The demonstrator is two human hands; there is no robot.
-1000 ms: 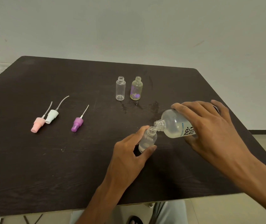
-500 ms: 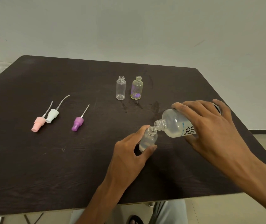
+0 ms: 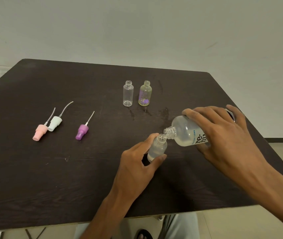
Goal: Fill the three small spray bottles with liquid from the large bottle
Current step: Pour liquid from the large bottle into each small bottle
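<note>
My right hand (image 3: 223,135) grips the large translucent bottle (image 3: 185,133), tipped on its side with its open neck against the mouth of a small clear spray bottle (image 3: 157,149). My left hand (image 3: 137,163) pinches that small bottle between thumb and forefinger; it stands on the table, slightly tilted, with some liquid in it. Two more small bottles stand uncapped farther back: a clear one (image 3: 128,93) and a yellowish one (image 3: 145,93) with a purple tint inside.
Three spray caps with dip tubes lie at the left of the dark table (image 3: 34,178): pink (image 3: 39,132), white (image 3: 55,123) and purple (image 3: 81,131). A wet smear (image 3: 147,112) marks the table in front of the two standing bottles. The table's front edge is near my body.
Hardly anything has moved. The large bottle stays tipped against the small bottle's mouth, and both hands keep their grip.
</note>
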